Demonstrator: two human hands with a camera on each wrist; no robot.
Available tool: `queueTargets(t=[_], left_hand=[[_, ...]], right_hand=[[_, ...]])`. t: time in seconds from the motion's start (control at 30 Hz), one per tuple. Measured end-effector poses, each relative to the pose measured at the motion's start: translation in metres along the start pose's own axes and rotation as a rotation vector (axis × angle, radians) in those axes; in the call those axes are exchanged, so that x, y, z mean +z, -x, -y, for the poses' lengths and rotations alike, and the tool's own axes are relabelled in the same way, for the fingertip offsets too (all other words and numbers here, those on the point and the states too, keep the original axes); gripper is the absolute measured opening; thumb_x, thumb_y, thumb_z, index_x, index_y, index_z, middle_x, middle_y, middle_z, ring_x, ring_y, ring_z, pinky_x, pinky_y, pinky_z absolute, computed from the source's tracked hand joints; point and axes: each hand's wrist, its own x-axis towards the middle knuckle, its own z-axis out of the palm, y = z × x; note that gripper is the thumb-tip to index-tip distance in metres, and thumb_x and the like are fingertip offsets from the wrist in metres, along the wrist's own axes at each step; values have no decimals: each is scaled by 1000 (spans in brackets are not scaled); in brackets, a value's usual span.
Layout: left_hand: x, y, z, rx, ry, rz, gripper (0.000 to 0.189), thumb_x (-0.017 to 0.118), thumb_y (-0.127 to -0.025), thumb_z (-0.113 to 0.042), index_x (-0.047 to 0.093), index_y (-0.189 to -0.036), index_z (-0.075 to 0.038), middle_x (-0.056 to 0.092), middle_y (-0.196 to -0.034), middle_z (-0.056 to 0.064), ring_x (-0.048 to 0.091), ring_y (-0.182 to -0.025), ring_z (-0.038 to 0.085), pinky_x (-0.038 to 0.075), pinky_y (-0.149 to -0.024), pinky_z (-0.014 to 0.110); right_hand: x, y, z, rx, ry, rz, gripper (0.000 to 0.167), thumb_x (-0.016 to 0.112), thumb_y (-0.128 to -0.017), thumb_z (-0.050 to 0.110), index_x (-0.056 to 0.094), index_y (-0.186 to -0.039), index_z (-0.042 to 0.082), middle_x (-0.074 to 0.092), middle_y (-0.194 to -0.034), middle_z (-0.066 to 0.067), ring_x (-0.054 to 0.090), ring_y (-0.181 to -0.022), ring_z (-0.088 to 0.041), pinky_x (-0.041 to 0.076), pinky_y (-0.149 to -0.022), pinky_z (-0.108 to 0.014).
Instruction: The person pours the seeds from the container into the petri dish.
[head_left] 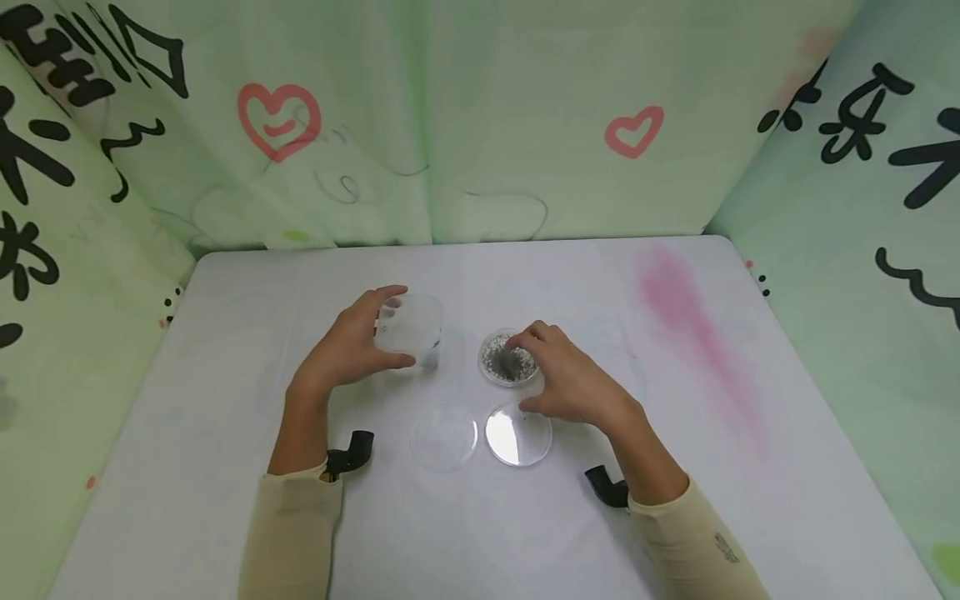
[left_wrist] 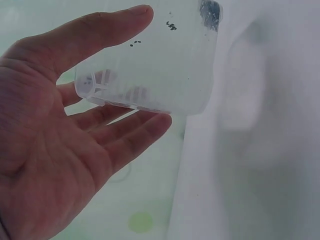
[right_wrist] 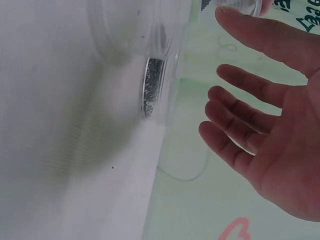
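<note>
My left hand [head_left: 348,337] grips a clear plastic container [left_wrist: 165,65] by its sides, thumb on one side and fingers on the other. A few small black grains [left_wrist: 171,25] show on the container's wall in the left wrist view. My right hand [head_left: 566,375] is over the right side of a round clear dish [head_left: 495,367] that holds mixed black and white grains. Its fingers are spread and hold nothing in the right wrist view [right_wrist: 270,120]. The dark filling [right_wrist: 152,87] shows there through the dish's side.
Two round clear plastic pieces lie on the white table nearer to me: a left one [head_left: 444,438] and a shiny right one [head_left: 518,435] by my right thumb. Green curtains [head_left: 480,125] with drawings surround the table [head_left: 225,375]. A pink stain [head_left: 690,317] marks its right side.
</note>
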Motion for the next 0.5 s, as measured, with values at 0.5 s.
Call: queueTargets(t=[0.5], left_hand=[[13,7,-25,64,-91,26,98,94,-76,-24,39,-158,-18,50,-152,9,50,-137,31,45,-113,54]], right_hand=[[8,16,27,18,134,219,73,95,-64,18,62,-129,12,57,-115,-1,58,-100,-19,52,-78,-36]])
